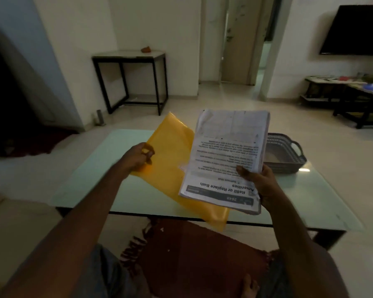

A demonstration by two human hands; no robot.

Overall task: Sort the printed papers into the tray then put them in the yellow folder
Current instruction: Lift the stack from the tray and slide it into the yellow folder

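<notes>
The left hand [139, 157] pinches the edge of the yellow folder [174, 160] above the table [91, 183]. The right hand [260, 181] grips the stack of papers [226, 155] beside it, and the tray [289, 157] stands on the table behind them.

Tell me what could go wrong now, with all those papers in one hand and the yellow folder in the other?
1. The right hand grips the thick stack of papers at just its near edge, so sheets could slip and scatter over the table.
2. The left hand pinches the floppy yellow folder by one edge; it may sag shut, and the papers' corners could catch and crumple going in.
</notes>
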